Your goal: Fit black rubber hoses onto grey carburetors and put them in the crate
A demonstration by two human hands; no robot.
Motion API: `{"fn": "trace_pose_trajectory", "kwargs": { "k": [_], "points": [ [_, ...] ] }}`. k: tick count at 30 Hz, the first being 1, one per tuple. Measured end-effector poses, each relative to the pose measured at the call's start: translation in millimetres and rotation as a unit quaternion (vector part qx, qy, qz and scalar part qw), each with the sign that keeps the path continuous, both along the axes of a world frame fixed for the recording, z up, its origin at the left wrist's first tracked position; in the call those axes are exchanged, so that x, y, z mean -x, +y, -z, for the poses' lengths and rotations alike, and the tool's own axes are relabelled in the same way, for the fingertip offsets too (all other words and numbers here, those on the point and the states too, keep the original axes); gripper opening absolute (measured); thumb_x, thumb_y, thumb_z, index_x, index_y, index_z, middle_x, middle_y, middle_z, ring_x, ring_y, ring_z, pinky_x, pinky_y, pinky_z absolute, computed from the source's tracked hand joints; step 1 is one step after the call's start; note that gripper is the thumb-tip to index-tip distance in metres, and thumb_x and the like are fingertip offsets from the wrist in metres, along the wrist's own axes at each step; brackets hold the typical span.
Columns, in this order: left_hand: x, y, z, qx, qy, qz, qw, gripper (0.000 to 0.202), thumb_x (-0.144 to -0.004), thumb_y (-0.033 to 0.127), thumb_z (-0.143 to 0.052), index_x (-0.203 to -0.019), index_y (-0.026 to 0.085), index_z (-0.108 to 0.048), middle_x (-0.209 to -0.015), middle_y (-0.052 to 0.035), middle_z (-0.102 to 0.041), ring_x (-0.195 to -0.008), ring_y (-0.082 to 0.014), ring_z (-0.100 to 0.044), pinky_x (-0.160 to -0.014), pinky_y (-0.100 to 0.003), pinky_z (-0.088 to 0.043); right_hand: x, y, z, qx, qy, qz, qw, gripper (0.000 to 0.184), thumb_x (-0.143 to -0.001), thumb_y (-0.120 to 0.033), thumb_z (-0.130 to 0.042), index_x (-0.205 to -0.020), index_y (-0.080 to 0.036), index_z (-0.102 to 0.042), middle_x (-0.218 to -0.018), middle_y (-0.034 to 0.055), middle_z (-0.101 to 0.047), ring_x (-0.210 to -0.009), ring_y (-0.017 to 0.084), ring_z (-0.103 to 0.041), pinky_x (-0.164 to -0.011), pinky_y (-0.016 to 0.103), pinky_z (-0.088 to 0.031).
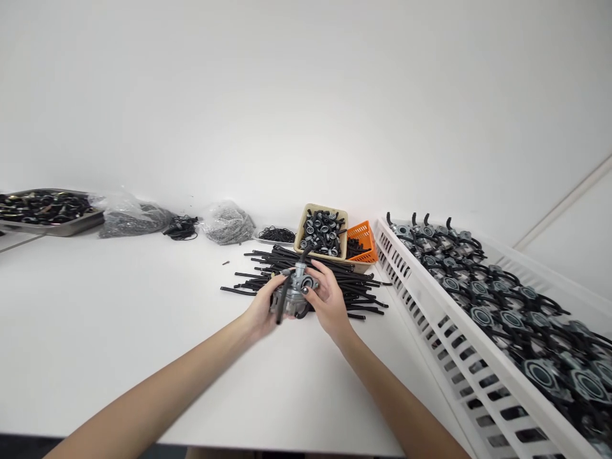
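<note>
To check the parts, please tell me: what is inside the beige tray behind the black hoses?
The beige tray is filled with a heap of round grey-and-black fittings. They cover its floor, so the bottom of the tray cannot be seen.

The bare left forearm (162,389) and bare right forearm (396,401) slant in from the near corners, converging at centre, where the left hand (261,309) and right hand (327,299) grip together, fingers curled, wrists slightly bent.

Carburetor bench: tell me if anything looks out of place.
One short dark piece lies alone on the white table, apart from the loose black hoses, so it looks dropped. It is too small to tell exactly what it is.
</note>
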State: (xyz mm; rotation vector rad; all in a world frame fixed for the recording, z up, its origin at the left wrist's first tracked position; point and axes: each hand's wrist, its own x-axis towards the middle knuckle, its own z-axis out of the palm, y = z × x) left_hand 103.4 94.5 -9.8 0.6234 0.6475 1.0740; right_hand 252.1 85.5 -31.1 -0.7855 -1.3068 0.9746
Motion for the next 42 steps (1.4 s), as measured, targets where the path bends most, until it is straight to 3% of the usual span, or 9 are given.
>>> {"fn": "trace_pose_trajectory", "kwargs": {
  "k": [3,6,10,15,19,23,28,33,42],
  "points": [
    [0,1,-1.4,-0.048,0.044,-0.049,0.997,0.037,-0.075,0.030,-0.068,-0.110,0.019,-0.062,-0.069,-0.0009,-0.066,-0.052,-0.0146,-0.060,-0.041,-0.022,-0.049,-3,0,-1.9,0.016,-0.013,0.094,0.995,0.045,-0.083,-0.043,-0.066,-0.121,-0.022,-0.054,-0.119,0.0114,-0.064,-0.110,0.021,-0.060,-0.094,0.035,-0.048],
    [3,5,-2.2,-0.095,0.086,-0.108,0.986,0.043,-0.075,0.036,-0.070,-0.114,0.023,-0.058,-0.078,-0.0001,-0.065,-0.060,-0.0152,-0.061,-0.045,-0.024,-0.051,-4,-2,-5.4,0.028,-0.023,0.143,0.989,0.027,-0.086,-0.044,-0.060,-0.098,-0.020,-0.060,-0.089,0.0048,-0.065,-0.084,0.016,-0.061,-0.076,0.029,-0.050],
    [5,11,1.5,-0.140,0.119,-0.181,0.966,0.052,-0.071,0.042,-0.074,-0.115,0.024,-0.054,-0.089,0.0001,-0.059,-0.065,-0.0134,-0.058,-0.048,-0.024,-0.052,3,-7,-5.9,0.034,-0.069,0.051,0.996,0.023,-0.082,-0.041,-0.064,-0.081,-0.018,-0.063,-0.067,-0.0012,-0.055,-0.059,0.011,-0.049,-0.056,0.024,-0.041],
    [5,16,8.5,-0.162,0.158,-0.227,0.947,0.052,-0.069,0.042,-0.073,-0.113,0.022,-0.053,-0.094,-0.0006,-0.056,-0.068,-0.0118,-0.056,-0.052,-0.021,-0.050,8,-8,-1.4,0.017,-0.148,0.012,0.989,0.018,-0.073,-0.030,-0.071,-0.087,-0.018,-0.073,-0.075,-0.0012,-0.052,-0.052,0.007,-0.037,-0.049,0.024,-0.032],
    [5,16,10.5,-0.168,0.186,-0.219,0.943,0.053,-0.070,0.041,-0.072,-0.114,0.024,-0.050,-0.092,0.0001,-0.055,-0.067,-0.0125,-0.055,-0.054,-0.024,-0.051,0,-4,-2.1,-0.001,-0.184,0.046,0.982,0.013,-0.071,-0.025,-0.071,-0.082,-0.022,-0.077,-0.076,-0.0011,-0.049,-0.051,0.006,-0.033,-0.048,0.025,-0.030],
    [6,15,9.6,-0.161,0.186,-0.206,0.947,0.052,-0.071,0.038,-0.072,-0.115,0.024,-0.049,-0.089,0.0012,-0.056,-0.064,-0.0115,-0.055,-0.056,-0.024,-0.051,-4,-3,-3.5,-0.011,-0.148,0.072,0.986,0.012,-0.074,-0.025,-0.068,-0.083,-0.022,-0.076,-0.090,0.0025,-0.049,-0.054,0.007,-0.039,-0.047,0.026,-0.036],
    [5,14,7.5,-0.167,0.166,-0.182,0.955,0.052,-0.071,0.035,-0.072,-0.115,0.023,-0.049,-0.089,0.0015,-0.057,-0.062,-0.0119,-0.056,-0.056,-0.025,-0.052,2,-4,-2.1,-0.008,-0.042,0.021,0.999,0.016,-0.073,-0.034,-0.074,-0.079,-0.021,-0.068,-0.098,0.0038,-0.046,-0.065,0.010,-0.053,-0.058,0.028,-0.050],
    [4,11,6.2,-0.157,0.173,-0.179,0.956,0.052,-0.070,0.036,-0.072,-0.114,0.022,-0.051,-0.087,0.0010,-0.058,-0.061,-0.0120,-0.057,-0.059,-0.026,-0.051,7,-7,-1.2,0.001,-0.007,-0.036,0.999,0.023,-0.078,-0.040,-0.071,-0.079,-0.019,-0.062,-0.099,0.0025,-0.045,-0.060,0.008,-0.055,-0.054,0.027,-0.049],
    [4,6,0.9,-0.164,0.159,-0.163,0.960,0.055,-0.069,0.037,-0.073,-0.117,0.023,-0.050,-0.083,0.0017,-0.058,-0.062,-0.0137,-0.058,-0.056,-0.026,-0.052,6,-5,3.2,-0.027,-0.016,-0.024,0.999,0.028,-0.078,-0.045,-0.070,-0.079,-0.020,-0.059,-0.096,0.0027,-0.047,-0.062,0.010,-0.056,-0.057,0.029,-0.051]
  ]
}}
